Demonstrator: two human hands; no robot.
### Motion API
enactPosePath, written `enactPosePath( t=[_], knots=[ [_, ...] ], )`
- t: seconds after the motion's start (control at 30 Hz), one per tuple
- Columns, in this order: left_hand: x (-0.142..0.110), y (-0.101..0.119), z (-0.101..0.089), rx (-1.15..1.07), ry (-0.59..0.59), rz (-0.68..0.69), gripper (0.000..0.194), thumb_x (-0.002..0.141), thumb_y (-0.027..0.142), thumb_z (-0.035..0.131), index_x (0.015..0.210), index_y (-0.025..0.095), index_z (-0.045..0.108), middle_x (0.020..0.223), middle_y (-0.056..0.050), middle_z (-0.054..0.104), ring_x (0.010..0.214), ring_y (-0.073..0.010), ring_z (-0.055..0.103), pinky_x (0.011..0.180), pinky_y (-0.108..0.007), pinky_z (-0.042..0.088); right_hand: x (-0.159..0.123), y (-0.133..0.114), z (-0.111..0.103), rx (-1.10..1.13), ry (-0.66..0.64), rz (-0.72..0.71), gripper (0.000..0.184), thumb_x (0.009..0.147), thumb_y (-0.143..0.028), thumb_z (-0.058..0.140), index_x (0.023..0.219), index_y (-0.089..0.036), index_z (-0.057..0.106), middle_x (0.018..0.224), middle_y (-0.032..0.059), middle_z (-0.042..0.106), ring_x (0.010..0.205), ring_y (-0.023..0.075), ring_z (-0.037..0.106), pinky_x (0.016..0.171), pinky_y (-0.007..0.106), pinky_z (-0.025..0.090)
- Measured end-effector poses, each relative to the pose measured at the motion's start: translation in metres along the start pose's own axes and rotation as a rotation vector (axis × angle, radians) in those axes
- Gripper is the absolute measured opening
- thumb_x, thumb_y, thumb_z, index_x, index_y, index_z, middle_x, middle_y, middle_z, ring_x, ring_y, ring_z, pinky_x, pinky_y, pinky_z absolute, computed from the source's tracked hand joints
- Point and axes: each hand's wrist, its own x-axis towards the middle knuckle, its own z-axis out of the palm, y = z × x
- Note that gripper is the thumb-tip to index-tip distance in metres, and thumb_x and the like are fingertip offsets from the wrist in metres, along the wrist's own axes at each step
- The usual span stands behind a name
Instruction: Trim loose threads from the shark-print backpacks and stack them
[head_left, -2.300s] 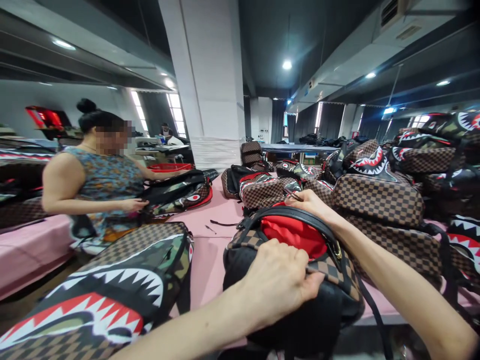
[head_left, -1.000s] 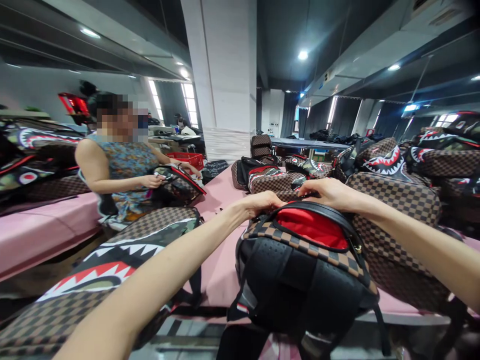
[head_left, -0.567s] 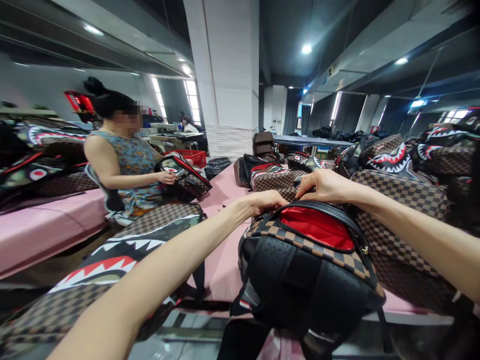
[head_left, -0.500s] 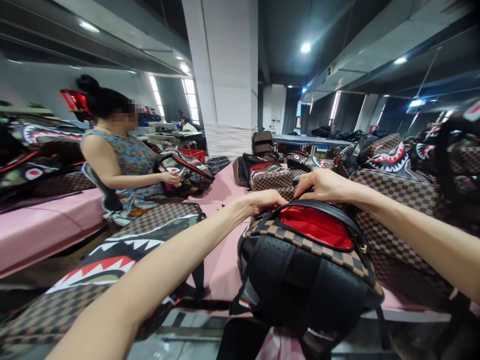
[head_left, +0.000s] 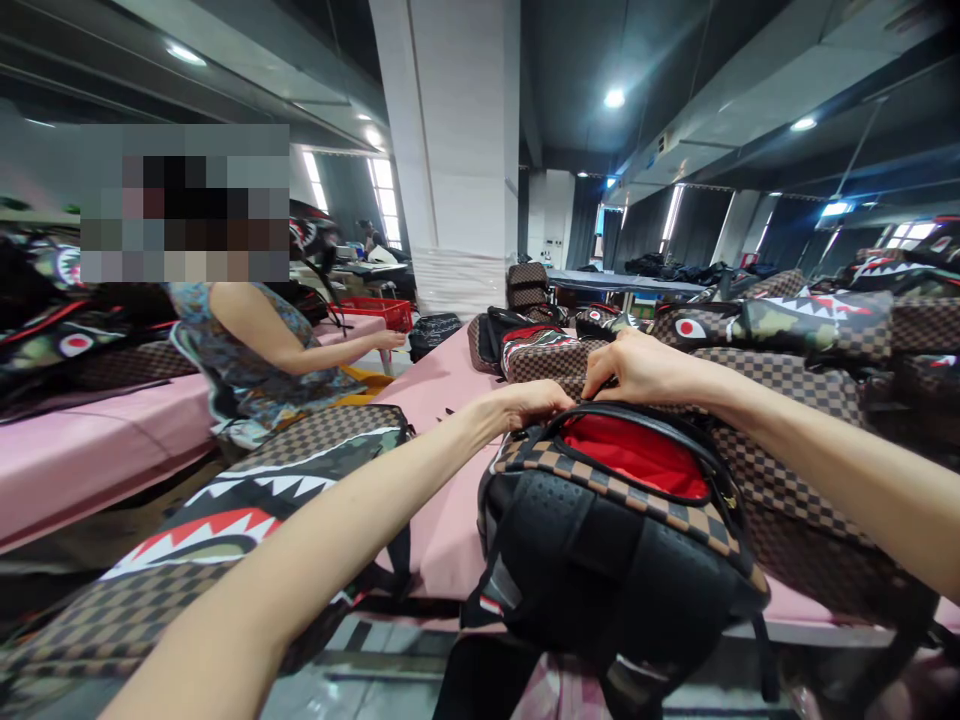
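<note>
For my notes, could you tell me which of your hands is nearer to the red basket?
Left. The left hand grips the backpack rim on the side toward the red basket; the right hand is farther right.

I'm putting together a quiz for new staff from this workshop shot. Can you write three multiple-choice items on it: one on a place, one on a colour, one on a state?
1. Where are the person's two hands?
A. At the far rim of the open backpack
B. On the red basket
C. Flat on the table

2. What colour is the backpack's lining?
A. Blue
B. Red
C. White

3. How is the backpack's top?
A. Zipped shut
B. Open
C. Covered by a cloth

Answers: 1 A, the left hand and right hand meet at the far rim of the backpack. 2 B, the lining is red. 3 B, the lining shows through the gap.
</note>
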Motion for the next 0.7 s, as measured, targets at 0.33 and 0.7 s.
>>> enactPosePath(
  t=[0.33, 0.7],
  knots=[
    [-0.004, 0.0, 0.001, -0.066, -0.019, 0.018, 0.013, 0.051, 0.018, 0.059, 0.042, 0.013, 0.051, 0.039, 0.002, 0.05, 0.036, -0.0069, 0.04, 0.039, -0.02, 0.027, -0.01, 0.004, 0.003, 0.089, 0.168, 0.262, 0.02, 0.078, -0.03, 0.056, 0.078, -0.019, 0.073, 0.076, 0.0019, 0.069, 0.068, 0.0158, 0.058, 0.062, 0.025, 0.036],
    [-0.024, -0.004, 0.017, 0.062, 0.173, 0.297, 0.04, 0.06, 0.046, 0.062, 0.047, 0.017, 0.038, 0.043, 0.007, 0.031, 0.04, -0.0042, 0.022, 0.042, -0.022, 0.013, -0.079, -0.006, 0.025, 0.67, 0.056, 0.671, 0.045, 0.072, -0.057, 0.056, 0.07, -0.013, 0.065, 0.054, -0.002, 0.052, 0.048, 0.0085, 0.038, 0.042, 0.022, 0.025]
  ],
)
